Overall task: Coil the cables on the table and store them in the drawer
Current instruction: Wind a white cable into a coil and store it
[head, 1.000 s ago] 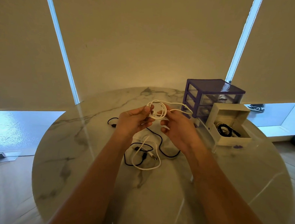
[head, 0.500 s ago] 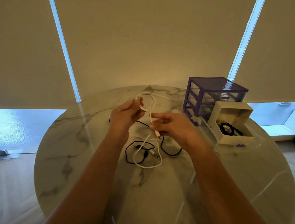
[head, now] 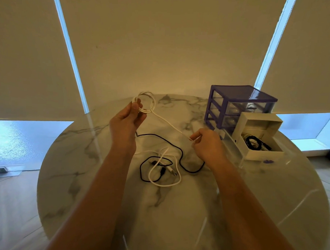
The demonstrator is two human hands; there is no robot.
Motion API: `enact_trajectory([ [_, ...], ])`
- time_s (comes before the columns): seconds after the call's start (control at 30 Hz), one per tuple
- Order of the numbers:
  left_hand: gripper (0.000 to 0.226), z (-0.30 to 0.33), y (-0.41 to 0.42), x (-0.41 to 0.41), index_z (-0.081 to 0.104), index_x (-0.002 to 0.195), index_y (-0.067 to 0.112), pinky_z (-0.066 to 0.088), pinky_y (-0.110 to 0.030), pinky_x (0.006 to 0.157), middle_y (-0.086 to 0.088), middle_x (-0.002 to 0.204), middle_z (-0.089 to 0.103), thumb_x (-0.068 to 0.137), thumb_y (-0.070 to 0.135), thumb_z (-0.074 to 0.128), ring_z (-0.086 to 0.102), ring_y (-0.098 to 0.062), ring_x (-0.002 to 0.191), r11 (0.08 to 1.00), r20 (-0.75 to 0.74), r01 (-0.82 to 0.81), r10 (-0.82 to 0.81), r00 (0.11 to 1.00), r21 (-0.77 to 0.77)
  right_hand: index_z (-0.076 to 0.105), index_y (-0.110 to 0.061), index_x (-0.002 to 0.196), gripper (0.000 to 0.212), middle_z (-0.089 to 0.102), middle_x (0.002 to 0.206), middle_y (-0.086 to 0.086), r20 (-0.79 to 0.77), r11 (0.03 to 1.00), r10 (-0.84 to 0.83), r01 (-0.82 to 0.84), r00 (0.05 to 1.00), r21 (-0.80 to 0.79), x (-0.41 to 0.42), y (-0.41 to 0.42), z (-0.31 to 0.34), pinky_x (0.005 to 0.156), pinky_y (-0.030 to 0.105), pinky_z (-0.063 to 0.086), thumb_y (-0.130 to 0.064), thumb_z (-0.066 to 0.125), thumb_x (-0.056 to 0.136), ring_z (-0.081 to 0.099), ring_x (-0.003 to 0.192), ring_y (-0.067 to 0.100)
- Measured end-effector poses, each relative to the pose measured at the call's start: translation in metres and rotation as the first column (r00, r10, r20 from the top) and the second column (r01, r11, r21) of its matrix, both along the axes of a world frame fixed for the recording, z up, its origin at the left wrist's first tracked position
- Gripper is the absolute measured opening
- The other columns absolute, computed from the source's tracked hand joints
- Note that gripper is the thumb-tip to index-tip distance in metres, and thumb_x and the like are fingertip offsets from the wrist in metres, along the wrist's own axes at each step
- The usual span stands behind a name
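Note:
My left hand (head: 127,121) is raised above the table and pinches a white cable (head: 165,120) wound into a small coil at its fingertips. The cable's free tail runs down to the right into my right hand (head: 207,143), which pinches its end. Below my hands, a loose black cable (head: 181,154) and another white cable (head: 174,179) lie tangled on the marble table (head: 101,178). At the right stands a purple drawer unit (head: 237,103). Its white drawer (head: 254,128) is pulled out, with a coiled black cable (head: 254,143) inside.
The round table's edge curves close at the left and right, with wooden floor beyond. Beige roller blinds and bright window strips stand behind the table. A small purple piece (head: 268,161) lies in front of the open drawer.
My hands have moved apart: the left lifted the coil up and left, the right drew the white cable's tail out to the right, so the tail is now stretched between them.

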State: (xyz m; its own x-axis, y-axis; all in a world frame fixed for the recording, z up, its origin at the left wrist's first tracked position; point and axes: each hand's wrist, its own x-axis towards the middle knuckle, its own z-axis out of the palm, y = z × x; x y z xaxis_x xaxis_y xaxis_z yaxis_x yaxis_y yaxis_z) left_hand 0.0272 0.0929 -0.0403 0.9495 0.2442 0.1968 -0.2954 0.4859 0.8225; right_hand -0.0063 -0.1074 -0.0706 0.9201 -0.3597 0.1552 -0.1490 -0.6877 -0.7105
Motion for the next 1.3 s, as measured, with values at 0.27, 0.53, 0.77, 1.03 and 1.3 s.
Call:
enact_trajectory([
  [0.27, 0.030, 0.001, 0.001, -0.001, 0.061, 0.123, -0.001, 0.055, -0.021, 0.078, 0.001, 0.101, 0.070, 0.095, 0.010, 0.056, 0.068, -0.007, 0.092, 1.000, 0.014, 0.012, -0.012, 1.000, -0.025, 0.064, -0.023, 0.100, 0.028, 0.059, 0.112, 0.003, -0.030, 0.975, -0.100, 0.092, 0.995, -0.201, -0.002, 0.000, -0.001, 0.081, 0.039, 0.053, -0.001, 0.059, 0.084, 0.060, 0.100, 0.023],
  [0.53, 0.031, -0.004, -0.018, -0.010, 0.063, 0.122, 0.003, 0.054, -0.018, 0.074, 0.007, 0.095, 0.073, 0.093, 0.012, 0.059, 0.070, -0.006, 0.087, 0.997, 0.020, 0.027, -0.029, 0.999, 0.074, 0.044, -0.039, 0.134, 0.065, 0.041, 0.132, -0.004, -0.040, 0.915, 0.225, -0.225, 0.973, -0.334, -0.021, 0.021, 0.023, 0.103, 0.035, 0.021, -0.025, 0.069, 0.076, 0.029, 0.127, 0.021],
  [0.77, 0.027, -0.003, -0.031, -0.021, 0.065, 0.119, 0.007, 0.055, -0.019, 0.076, 0.003, 0.101, 0.073, 0.092, 0.011, 0.060, 0.070, -0.009, 0.094, 0.987, 0.050, 0.071, -0.079, 0.996, 0.144, 0.054, -0.044, 0.110, 0.044, 0.059, 0.102, -0.020, 0.112, 0.922, 0.320, -0.336, 0.941, 0.190, -0.021, 0.042, 0.034, 0.102, 0.042, 0.039, -0.064, 0.066, 0.073, 0.055, 0.104, 0.006],
  [1.03, 0.026, 0.000, -0.038, -0.027, 0.065, 0.117, 0.007, 0.056, -0.023, 0.081, 0.004, 0.099, 0.074, 0.093, 0.011, 0.058, 0.068, -0.015, 0.101, 0.981, 0.056, 0.148, -0.156, 0.986, 0.128, 0.071, -0.013, 0.099, 0.015, 0.070, 0.077, 0.003, 0.297, 0.839, 0.207, -0.325, 0.932, 0.437, -0.019, 0.044, 0.039, 0.067, 0.025, 0.056, -0.011, 0.056, 0.095, 0.063, 0.057, 0.012],
  [1.3, 0.028, 0.002, -0.028, -0.023, 0.065, 0.118, 0.005, 0.055, -0.022, 0.078, -0.002, 0.101, 0.073, 0.093, 0.014, 0.058, 0.068, -0.016, 0.099, 0.986, 0.053, 0.152, -0.155, 0.986, 0.064, 0.074, -0.014, 0.101, 0.016, 0.069, 0.073, 0.002, 0.305, 0.875, 0.219, -0.325, 0.927, 0.360, -0.021, 0.040, 0.038, 0.057, 0.019, 0.040, -0.017, 0.061, 0.093, 0.049, 0.044, -0.005],
])
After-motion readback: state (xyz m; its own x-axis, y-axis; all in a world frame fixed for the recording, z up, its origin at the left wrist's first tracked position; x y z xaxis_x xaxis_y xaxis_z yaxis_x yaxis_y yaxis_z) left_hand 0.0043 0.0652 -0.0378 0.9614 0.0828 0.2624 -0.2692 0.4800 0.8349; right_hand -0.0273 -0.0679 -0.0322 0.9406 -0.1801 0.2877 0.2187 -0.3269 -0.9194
